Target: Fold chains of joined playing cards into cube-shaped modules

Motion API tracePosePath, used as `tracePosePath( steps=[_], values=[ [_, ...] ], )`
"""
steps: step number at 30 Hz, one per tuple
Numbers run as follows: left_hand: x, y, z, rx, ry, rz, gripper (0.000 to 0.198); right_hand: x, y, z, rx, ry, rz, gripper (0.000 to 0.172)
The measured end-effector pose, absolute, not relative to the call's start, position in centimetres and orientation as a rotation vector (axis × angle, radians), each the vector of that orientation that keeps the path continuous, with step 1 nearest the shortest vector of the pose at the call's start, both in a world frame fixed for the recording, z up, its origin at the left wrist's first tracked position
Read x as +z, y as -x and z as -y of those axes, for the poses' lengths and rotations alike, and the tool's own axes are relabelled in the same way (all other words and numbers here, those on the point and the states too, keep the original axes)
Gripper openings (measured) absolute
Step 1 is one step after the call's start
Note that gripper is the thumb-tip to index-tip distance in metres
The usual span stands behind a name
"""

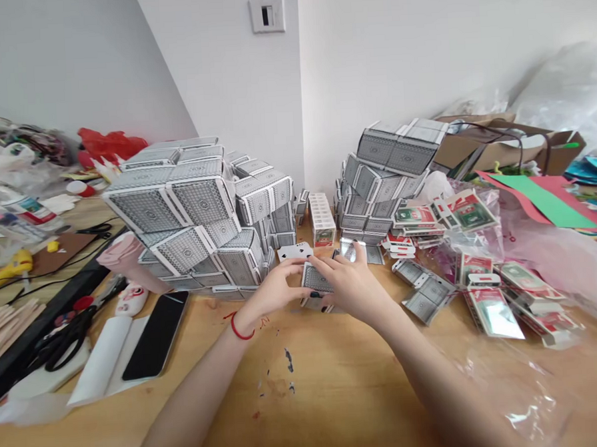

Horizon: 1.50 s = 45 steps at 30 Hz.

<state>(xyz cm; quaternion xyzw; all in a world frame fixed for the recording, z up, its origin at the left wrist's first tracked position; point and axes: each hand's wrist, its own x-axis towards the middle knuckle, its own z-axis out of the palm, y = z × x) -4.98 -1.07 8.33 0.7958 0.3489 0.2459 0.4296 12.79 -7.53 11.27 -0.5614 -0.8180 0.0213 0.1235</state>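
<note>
Pinching a small block [312, 276] of grey-backed cards with the left hand [280, 284], with thumb at the near side and fingers at the far side. Pinching the same block also with the right hand [349, 284], from its other side — in the middle of the counter [268, 412], between and in front of two big stacks. Cannot tell whether resting there or lifted a little.

To be read on the white card [292, 252] just behind: only black pips. On the boxes [493, 310] at right, red and green print, in letters too small for reading; likewise on the row [322, 215] of boxes standing between the left stack [193, 216] and the right stack [376, 186]. On the bottle [20, 205] at far left, a red and blue label, not legible.

Made of yellowish wood, this counter, and marked with dark flecks [289, 361] and small red stains. Lying at left: a phone [157, 334] with dark screen, a paper roll [100, 360], scissors [67, 336], sticks [8, 325] and a yellow glue gun [10, 268]. At right: clear film [528, 398], red and green paper [547, 200], plastic bags [566, 89]. Behind — pale walls [394, 45], with a switch plate [267, 15] high up.
</note>
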Motion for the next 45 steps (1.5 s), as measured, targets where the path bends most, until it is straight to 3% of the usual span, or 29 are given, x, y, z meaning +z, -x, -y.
tracePosePath(
  steps=[3, 8, 11, 14, 17, 22, 26, 41, 45],
  values=[
    [7.4, 4.6, 1.8, 0.709, -1.905, -0.907, 0.012, 11.6, -13.0, 7.8, 0.033, 1.594, 2.394, 0.061],
    [5.4, 4.8, 2.9, 0.774, -1.889, -0.966, 0.014, 12.8, -15.0, 8.7, 0.073, 1.377, 2.173, 0.039],
    [4.4, 5.0, 3.3, 0.826, -1.896, -0.981, 0.016, 12.0, -16.9, 8.9, 0.131, 1.382, 1.81, 0.047],
    [3.5, 5.0, 3.6, 0.953, -1.883, -1.017, 0.02, 9.7, -18.5, 8.7, 0.442, 1.413, 1.657, 0.059],
    [2.8, 4.7, 3.9, 1.028, -1.857, -1.073, 0.02, 7.0, -19.1, 8.6, 0.799, 1.419, 1.574, 0.048],
    [2.1, 4.5, 4.2, 1.087, -1.855, -1.11, 0.019, 4.6, -18.5, 8.6, 0.826, 1.45, 1.416, 0.047],
    [2.0, 4.4, 4.3, 1.104, -1.895, -1.156, 0.02, 4.1, -18.1, 8.9, 0.961, 1.434, 1.497, 0.029],
    [1.2, 4.3, 4.3, 1.295, -2.023, -1.038, 0.021, 2.1, -17.6, 9.3, 0.503, 1.511, 1.625, 0.009],
    [1.1, 4.3, 4.1, 1.311, -2.05, -1.024, 0.019, 2.2, -17.7, 9.3, 0.469, 1.541, 1.644, 0.013]
  ],
)
